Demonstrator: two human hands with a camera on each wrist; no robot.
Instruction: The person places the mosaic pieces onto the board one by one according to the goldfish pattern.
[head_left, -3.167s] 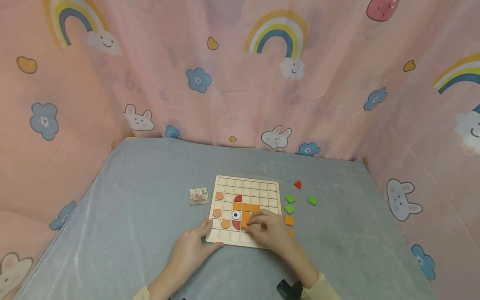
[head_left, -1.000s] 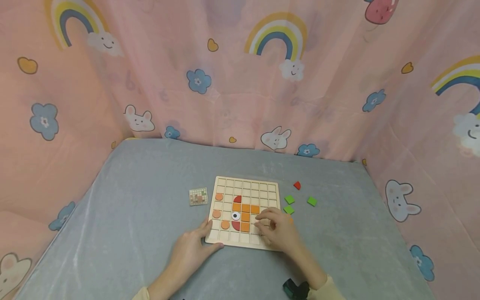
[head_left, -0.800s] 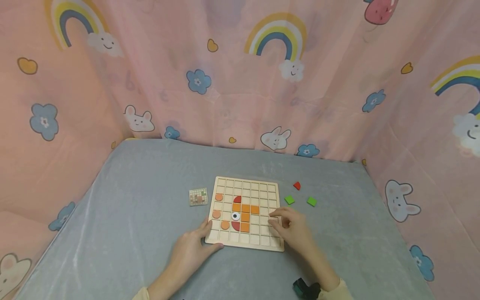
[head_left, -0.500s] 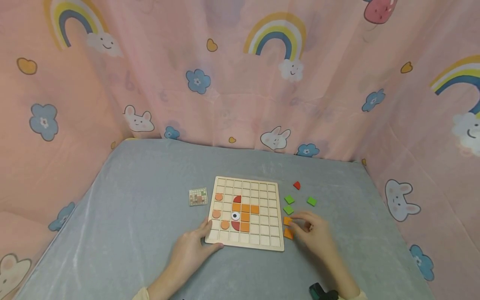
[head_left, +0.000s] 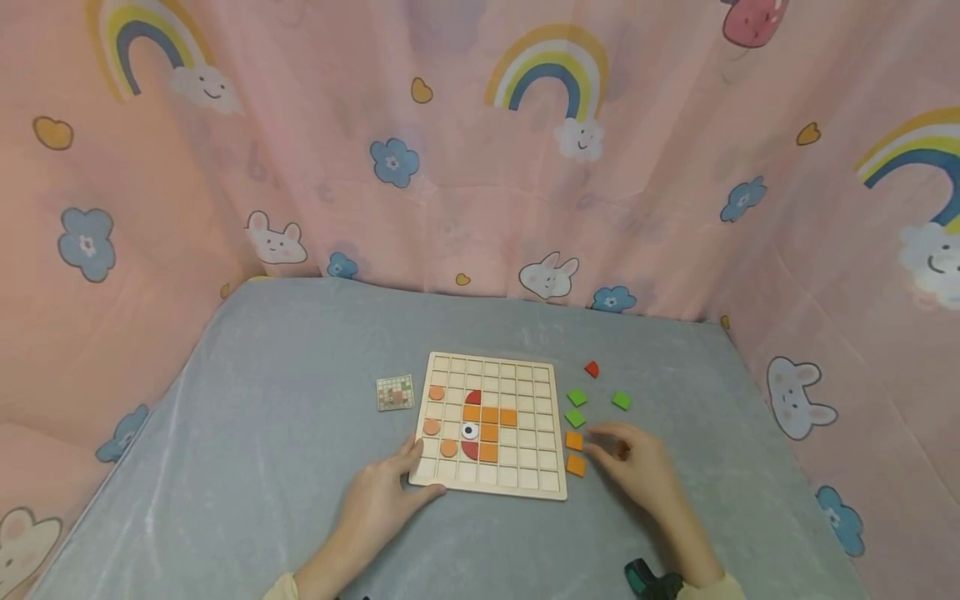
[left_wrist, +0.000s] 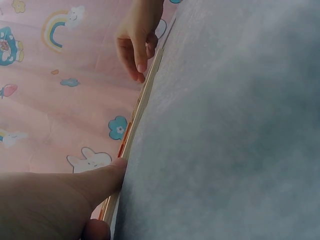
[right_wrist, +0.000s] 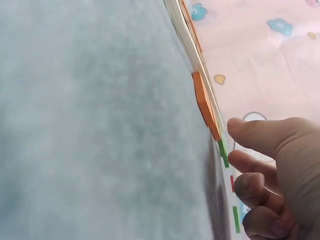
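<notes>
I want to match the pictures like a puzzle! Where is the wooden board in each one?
Head: the wooden board is low in the middle, its grid facing up.
Left wrist: the wooden board is a thin, slanting, edge-on strip left of centre.
Right wrist: the wooden board is an edge-on strip coming down from the top, just right of centre.
Shared landmark: the right hand, in all three views.

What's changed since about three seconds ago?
The right hand has left the lowest orange square on the board and moved right, beside two loose orange squares, holding neither. The left hand still grips the board; the green squares haven't moved.
</notes>
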